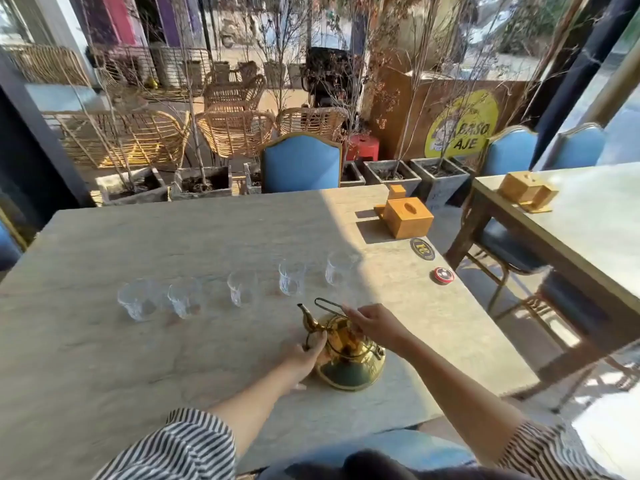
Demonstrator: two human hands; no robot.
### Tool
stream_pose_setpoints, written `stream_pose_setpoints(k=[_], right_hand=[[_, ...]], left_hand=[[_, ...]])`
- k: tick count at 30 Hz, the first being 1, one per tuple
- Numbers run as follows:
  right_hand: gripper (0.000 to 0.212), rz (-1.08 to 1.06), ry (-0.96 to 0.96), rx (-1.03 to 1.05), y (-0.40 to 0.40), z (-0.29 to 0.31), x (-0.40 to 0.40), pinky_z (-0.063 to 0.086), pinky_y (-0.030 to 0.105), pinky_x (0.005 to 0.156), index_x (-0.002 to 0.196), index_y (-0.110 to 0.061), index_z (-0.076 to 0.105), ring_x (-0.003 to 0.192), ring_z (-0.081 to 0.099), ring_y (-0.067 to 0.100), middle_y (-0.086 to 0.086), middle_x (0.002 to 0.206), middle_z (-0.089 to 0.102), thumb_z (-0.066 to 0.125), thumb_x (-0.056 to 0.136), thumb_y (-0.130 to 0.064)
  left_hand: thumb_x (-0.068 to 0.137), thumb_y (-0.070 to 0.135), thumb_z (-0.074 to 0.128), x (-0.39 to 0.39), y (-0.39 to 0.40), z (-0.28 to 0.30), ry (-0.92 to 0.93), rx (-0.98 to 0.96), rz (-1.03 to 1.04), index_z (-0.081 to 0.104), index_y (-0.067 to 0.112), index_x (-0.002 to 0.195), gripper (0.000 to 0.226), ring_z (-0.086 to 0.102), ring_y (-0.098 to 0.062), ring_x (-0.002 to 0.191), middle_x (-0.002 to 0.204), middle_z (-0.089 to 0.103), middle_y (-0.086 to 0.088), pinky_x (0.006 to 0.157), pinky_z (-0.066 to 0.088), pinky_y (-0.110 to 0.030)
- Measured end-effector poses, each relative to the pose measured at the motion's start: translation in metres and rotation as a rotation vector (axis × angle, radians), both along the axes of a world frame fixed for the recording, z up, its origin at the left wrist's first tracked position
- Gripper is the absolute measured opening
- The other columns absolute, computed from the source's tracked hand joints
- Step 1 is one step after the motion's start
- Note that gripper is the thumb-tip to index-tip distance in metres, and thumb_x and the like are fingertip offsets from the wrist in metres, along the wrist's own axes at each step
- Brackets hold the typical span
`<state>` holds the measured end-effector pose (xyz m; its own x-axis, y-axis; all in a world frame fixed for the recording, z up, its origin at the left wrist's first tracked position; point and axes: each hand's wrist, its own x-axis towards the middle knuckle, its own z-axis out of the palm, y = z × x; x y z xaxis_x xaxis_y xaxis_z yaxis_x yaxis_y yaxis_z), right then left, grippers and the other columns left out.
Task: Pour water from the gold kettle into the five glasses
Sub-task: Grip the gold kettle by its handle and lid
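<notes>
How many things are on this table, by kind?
Glasses: 5
Gold kettle: 1
Wooden boxes: 2
Round discs: 2
Total: 10

We see a shiny gold kettle [349, 355], 5 clear glasses [239, 287], a pale grey table [138, 341], black-and-white striped sleeves [194, 445].

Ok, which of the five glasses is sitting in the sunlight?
The glass at the far right end of the row, closest to the wooden tissue box. It stands at the edge of the sunlit patch of the table; the other four stand in shade.
</notes>
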<state>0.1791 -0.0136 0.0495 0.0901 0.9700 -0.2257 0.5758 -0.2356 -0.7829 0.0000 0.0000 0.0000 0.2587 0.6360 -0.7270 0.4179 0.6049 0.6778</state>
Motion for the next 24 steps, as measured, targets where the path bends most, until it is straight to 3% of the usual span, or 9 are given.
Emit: stream_pose_setpoints(k=[4, 8, 10, 12, 14, 16, 19, 20, 24], right_hand=[[0.057, -0.047, 0.159, 0.031, -0.007, -0.006, 0.002, 0.037, 0.019, 0.044, 0.046, -0.018, 0.052, 0.035, 0.038, 0.008, -0.005, 0.043, 0.048, 0.056, 0.092, -0.050], [0.057, -0.094, 0.292, 0.031, -0.010, -0.012, 0.005, 0.035, 0.020, 0.043, 0.044, -0.017, 0.048, 0.034, 0.037, 0.010, -0.007, 0.038, 0.044, 0.058, 0.093, -0.044], [0.057, -0.128, 0.318, 0.047, -0.012, -0.014, 0.003, 0.031, 0.021, 0.041, 0.044, -0.017, 0.048, 0.035, 0.035, 0.012, -0.006, 0.039, 0.042, 0.060, 0.091, -0.046], [0.055, -0.172, 0.331, 0.080, -0.012, -0.015, 0.000, 0.028, 0.017, 0.041, 0.042, -0.021, 0.047, 0.035, 0.034, 0.009, -0.009, 0.038, 0.041, 0.062, 0.088, -0.049], [0.058, -0.208, 0.313, 0.105, -0.012, -0.015, -0.003, 0.026, 0.016, 0.041, 0.038, -0.022, 0.045, 0.034, 0.033, 0.007, -0.010, 0.036, 0.041, 0.063, 0.086, -0.050], [0.061, -0.235, 0.313, 0.122, -0.011, -0.016, -0.004, 0.026, 0.019, 0.041, 0.036, -0.021, 0.044, 0.034, 0.033, 0.007, -0.010, 0.035, 0.040, 0.064, 0.088, -0.047], [0.057, -0.300, 0.377, 0.164, -0.009, -0.013, 0.000, 0.024, 0.021, 0.042, 0.041, -0.021, 0.042, 0.034, 0.030, 0.006, -0.010, 0.037, 0.037, 0.065, 0.090, -0.036], [0.056, -0.320, 0.390, 0.181, -0.008, -0.011, 0.002, 0.023, 0.020, 0.041, 0.042, -0.019, 0.042, 0.034, 0.029, 0.006, -0.009, 0.037, 0.037, 0.064, 0.091, -0.034], [0.055, -0.373, 0.347, 0.223, 0.004, 0.003, 0.013, 0.024, 0.021, 0.041, 0.043, -0.014, 0.043, 0.036, 0.031, 0.010, -0.005, 0.037, 0.037, 0.065, 0.091, -0.031]], left_hand=[[0.087, 0.070, 0.062, 0.015, -0.005, -0.008, -0.116, -0.059, 0.217, 0.017, 0.009, 0.168, 0.110, 0.040, -0.038, 0.153, 0.173, 0.028, -0.014, 0.111, 0.049, -0.059], [0.075, 0.063, 0.078, 0.024, -0.007, -0.017, -0.197, -0.089, 0.372, 0.032, 0.000, 0.160, 0.115, 0.048, -0.040, 0.147, 0.163, 0.044, -0.020, 0.112, 0.047, -0.061], [0.084, 0.049, 0.080, 0.027, -0.006, -0.015, -0.184, -0.052, 0.424, 0.049, -0.003, 0.143, 0.085, 0.057, -0.039, 0.136, 0.149, 0.057, -0.023, 0.111, 0.048, -0.057], [0.089, 0.042, 0.078, 0.030, -0.006, -0.019, -0.143, -0.021, 0.428, 0.061, 0.005, 0.105, 0.044, 0.062, -0.032, 0.114, 0.117, 0.070, -0.015, 0.106, 0.051, -0.051], [0.091, 0.041, 0.078, 0.030, -0.006, -0.017, -0.127, -0.015, 0.419, 0.055, 0.015, 0.081, 0.036, 0.059, -0.026, 0.104, 0.089, 0.064, -0.002, 0.103, 0.052, -0.048], [0.083, 0.053, 0.081, 0.029, -0.003, -0.022, -0.111, -0.009, 0.417, 0.058, 0.016, 0.085, 0.044, 0.061, -0.027, 0.107, 0.093, 0.065, -0.004, 0.109, 0.052, -0.051], [0.045, 0.088, 0.077, 0.031, 0.006, -0.030, -0.079, -0.008, 0.360, 0.060, 0.009, 0.120, 0.109, 0.064, -0.032, 0.121, 0.123, 0.067, -0.009, 0.108, 0.053, -0.057], [0.036, 0.093, 0.074, 0.032, 0.011, -0.033, -0.067, -0.001, 0.335, 0.059, 0.010, 0.123, 0.121, 0.065, -0.032, 0.121, 0.125, 0.067, -0.009, 0.107, 0.054, -0.056], [0.028, 0.103, 0.067, 0.044, 0.032, -0.034, -0.050, 0.049, 0.249, 0.069, 0.015, 0.121, 0.128, 0.072, -0.028, 0.112, 0.118, 0.077, -0.007, 0.102, 0.059, -0.051]])
